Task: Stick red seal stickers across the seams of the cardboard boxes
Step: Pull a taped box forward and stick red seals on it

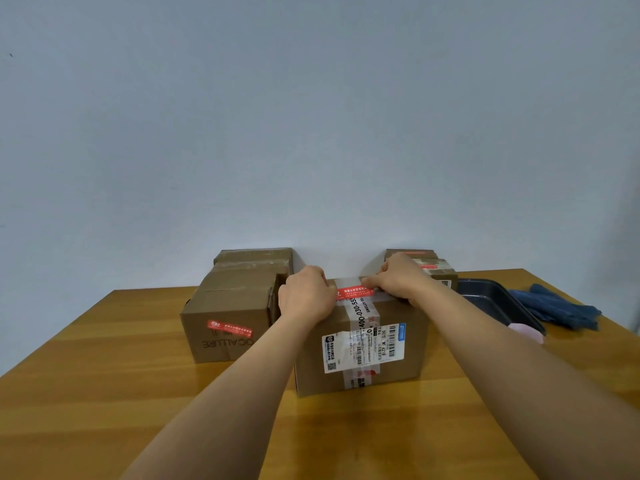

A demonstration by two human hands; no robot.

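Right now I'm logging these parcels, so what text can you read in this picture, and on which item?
"400-030-55", cut off by the red sticker: printed tape on the front box.
"A218", uncertain: white shipping label on that box.
"OCALLURE", upside down: left box.
Unreadable, too small or blurred: white characters on the red seal stickers, the label's other print, and the tape's smaller lettering.

Both arms reach forward, left hand resting fingers curled, right hand apparently pressing down.

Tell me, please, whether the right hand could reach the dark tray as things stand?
Probably yes: the dark tray lies just right of the right hand, with nothing visible between them, though that hand is busy on the red sticker.
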